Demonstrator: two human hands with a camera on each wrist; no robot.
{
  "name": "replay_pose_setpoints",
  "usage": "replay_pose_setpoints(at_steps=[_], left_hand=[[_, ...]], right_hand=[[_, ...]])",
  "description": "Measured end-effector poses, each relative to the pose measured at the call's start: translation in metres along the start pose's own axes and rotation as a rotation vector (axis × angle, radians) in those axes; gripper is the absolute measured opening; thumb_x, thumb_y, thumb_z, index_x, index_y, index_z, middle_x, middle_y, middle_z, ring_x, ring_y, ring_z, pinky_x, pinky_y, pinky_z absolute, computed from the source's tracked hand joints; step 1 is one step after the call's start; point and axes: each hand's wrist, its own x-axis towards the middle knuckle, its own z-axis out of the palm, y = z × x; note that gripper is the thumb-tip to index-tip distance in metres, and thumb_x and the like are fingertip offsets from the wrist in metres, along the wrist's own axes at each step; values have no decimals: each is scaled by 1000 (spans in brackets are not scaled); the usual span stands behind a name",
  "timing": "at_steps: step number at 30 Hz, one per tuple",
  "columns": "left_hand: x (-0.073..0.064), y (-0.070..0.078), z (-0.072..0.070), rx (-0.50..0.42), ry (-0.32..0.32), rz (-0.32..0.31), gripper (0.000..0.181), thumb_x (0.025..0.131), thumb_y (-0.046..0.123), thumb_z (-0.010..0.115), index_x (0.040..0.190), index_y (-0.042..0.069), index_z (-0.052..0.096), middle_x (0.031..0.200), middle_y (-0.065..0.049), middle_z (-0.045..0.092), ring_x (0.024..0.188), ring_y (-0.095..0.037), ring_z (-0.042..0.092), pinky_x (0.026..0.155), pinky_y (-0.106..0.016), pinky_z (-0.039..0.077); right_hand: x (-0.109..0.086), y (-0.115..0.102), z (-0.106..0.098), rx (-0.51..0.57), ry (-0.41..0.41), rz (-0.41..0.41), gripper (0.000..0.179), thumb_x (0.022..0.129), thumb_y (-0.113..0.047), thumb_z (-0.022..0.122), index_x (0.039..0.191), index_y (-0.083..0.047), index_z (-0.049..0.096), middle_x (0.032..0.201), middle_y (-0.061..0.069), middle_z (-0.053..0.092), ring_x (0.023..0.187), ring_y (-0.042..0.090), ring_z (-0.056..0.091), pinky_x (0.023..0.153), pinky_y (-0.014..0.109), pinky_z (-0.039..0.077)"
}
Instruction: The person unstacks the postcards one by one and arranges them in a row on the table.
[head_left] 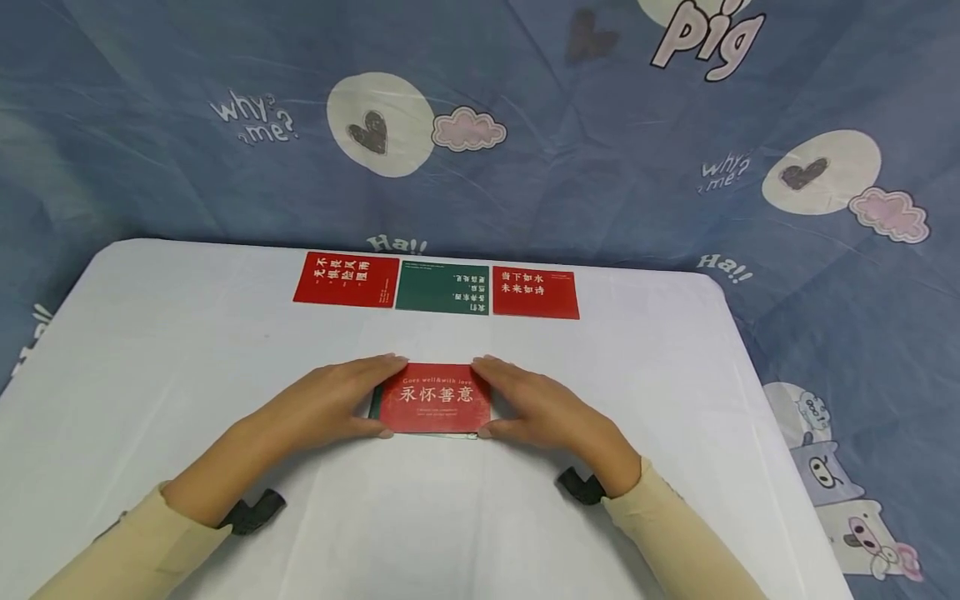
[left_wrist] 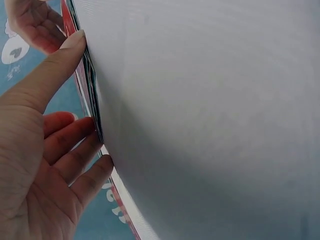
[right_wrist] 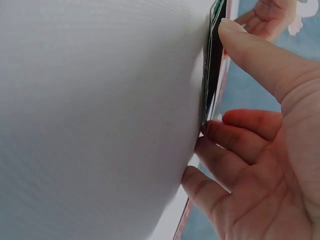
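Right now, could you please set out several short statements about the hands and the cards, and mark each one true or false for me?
1. The left hand and the right hand hold opposite ends of a stack of red and green rectangular cards. True.
2. The top card of the stack is plain green. False: the top card is red with white lettering.
3. Beyond the stack, a green rectangular card lies between two red ones on the white tabletop. True.
4. The right hand touches the green card in that row. False: it is at the stack, apart from the row.
5. Both sleeves are beige. True.
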Motion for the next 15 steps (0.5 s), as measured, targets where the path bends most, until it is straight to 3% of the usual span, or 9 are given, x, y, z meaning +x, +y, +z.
replay_pose_setpoints(at_steps=[15], left_hand=[[4, -2, -4, -12, -20, -28, 98, 70, 37, 98, 154, 10, 53, 150, -12, 59, 135, -35, 57, 99, -52, 56]], right_hand=[[0, 0, 1, 21, -5, 16, 90, 91, -32, 84, 163, -9, 36, 165, 6, 40, 153, 21, 35, 118, 38, 40]])
